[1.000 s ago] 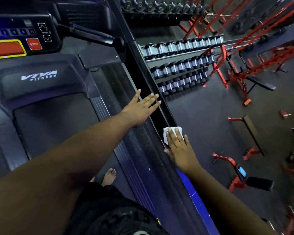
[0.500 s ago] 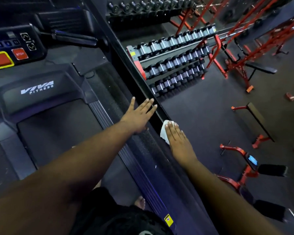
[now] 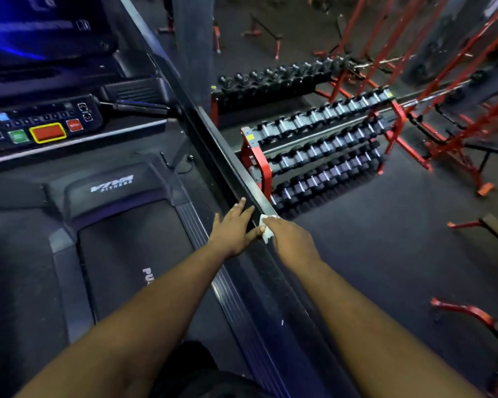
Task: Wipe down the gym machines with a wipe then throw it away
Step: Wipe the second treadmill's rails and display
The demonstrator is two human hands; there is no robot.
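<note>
Up on the treadmill (image 3: 127, 254), both hands meet at its right-hand side rail (image 3: 242, 179), the long dark bar that runs past the belt toward the console. The right hand (image 3: 292, 239) lies over a white wipe (image 3: 266, 229) and presses it against the rail; its fingers curl down over the cloth, so the grip is closed on the wipe, with a crumpled white edge showing at the fingertips and beside the thumb. The wipe sits on the rail's top edge, right where the bare metal strip of the rail gives way to the darker part nearer the person.

The left hand (image 3: 235, 225) rests flat just on the belt side of the rail, fingers straight and spread, holding nothing, so its grip is open. Its little-finger side touches the right hand's thumb at the wipe.

Beyond the rail toward the front, the console (image 3: 41, 127) shows a green button, a red button framed in yellow, and a smaller red one. The motor cover (image 3: 112, 188) below it carries white lettering. On the far side of the rail from the belt, down on the dark floor (image 3: 385, 254), stands a red rack of dumbbells (image 3: 322, 150) in three tiers, with red frames and benches further out.
</note>
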